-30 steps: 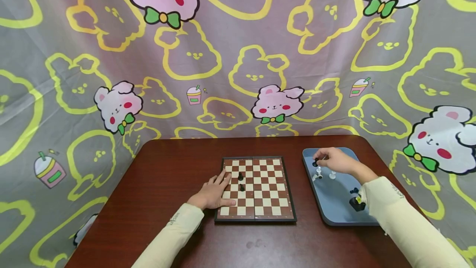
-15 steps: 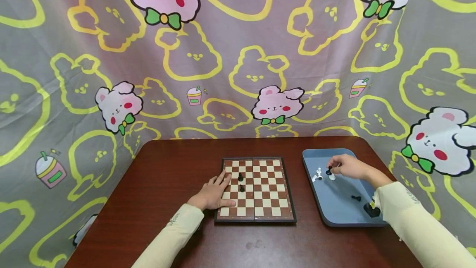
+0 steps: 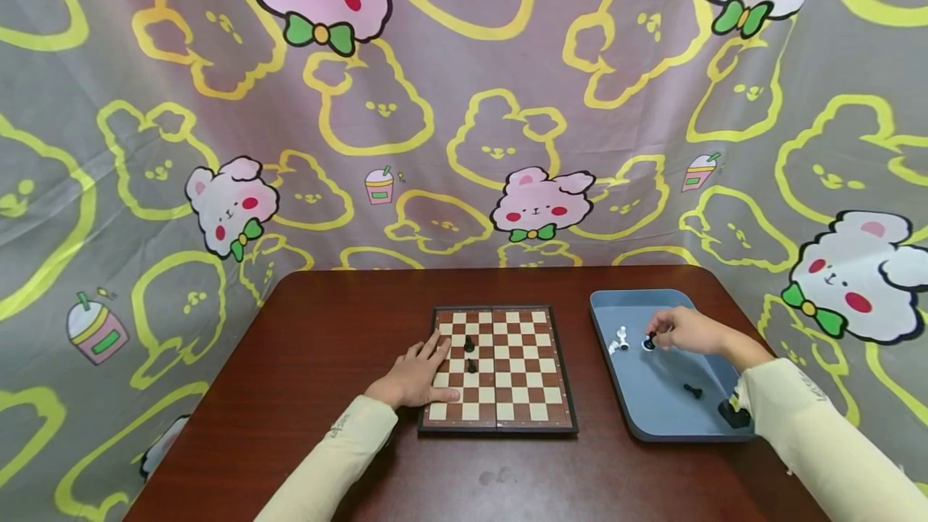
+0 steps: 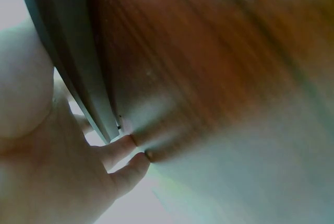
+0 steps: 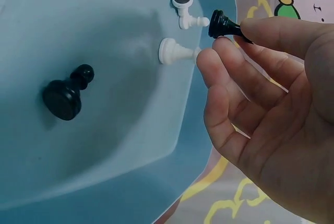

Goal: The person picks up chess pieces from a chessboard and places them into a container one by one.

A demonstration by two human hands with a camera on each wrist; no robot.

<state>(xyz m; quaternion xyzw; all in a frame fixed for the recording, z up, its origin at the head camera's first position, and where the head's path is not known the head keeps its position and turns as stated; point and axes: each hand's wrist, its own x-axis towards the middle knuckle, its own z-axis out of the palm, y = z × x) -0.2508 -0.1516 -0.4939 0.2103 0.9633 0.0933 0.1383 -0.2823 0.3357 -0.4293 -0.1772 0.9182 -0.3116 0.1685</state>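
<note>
My left hand (image 3: 415, 374) lies with its fingers spread over the left edge of the chessboard (image 3: 527, 425). In the left wrist view, two fingers extend past the board's dark edge (image 4: 83, 57). Over the blue tray (image 3: 663, 417), my right hand (image 3: 690, 331) pinches a black chess piece (image 5: 222, 24) between thumb and fingers, its base pointing away from the hand. A white chess piece (image 5: 175, 51) stands in the tray close to those fingertips. Several white pieces (image 3: 621, 341) cluster to the left, one lying down. A black pawn (image 5: 62, 96) lies on its side nearer the front.
Two black chess pieces (image 3: 470, 345) stand on the left half of the board. A black block (image 3: 735, 414) is by the right cuff, over the tray's front right corner. The brown table (image 3: 341, 329) ends at a patterned curtain (image 3: 435, 143).
The right hand has moved right and towards the front of the tray, carrying the black chess piece away from the tray's back left. The left hand stays in place.
</note>
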